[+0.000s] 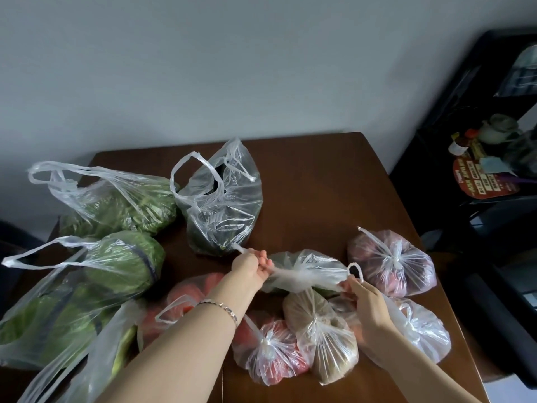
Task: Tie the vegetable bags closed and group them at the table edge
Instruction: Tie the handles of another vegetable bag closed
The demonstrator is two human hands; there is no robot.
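The left hand [252, 267] is closed tight around 1 twisted handle of a clear plastic bag [308, 271], and the handle's tip pokes out just past the knuckles. The right hand [367, 299] pinches the bag's other handle between thumb and fingers, with a small loop of plastic standing just above the fingertips. The bag lies on the brown table [319, 184], stretched between the 2 hands, with something green dimly visible inside

Just beyond the left hand stands an open bag of dark greens [223, 205], its handles loose and upright. Further to the left of that hand lie 2 untied bags: a leafy greens bag [122, 205] and a cabbage bag [116, 266]. Under the left forearm, which wears a bracelet [223, 309], rests an untied red produce bag [186, 295]

Between the 2 forearms, 2 knotted bags touch each other: a tomato bag [270, 356] and a brown bag [322, 338]. Just beyond the right hand sits a knotted reddish bag [392, 263]. To the right of the right wrist lies another knotted bag [421, 330], whose contents cannot be made out
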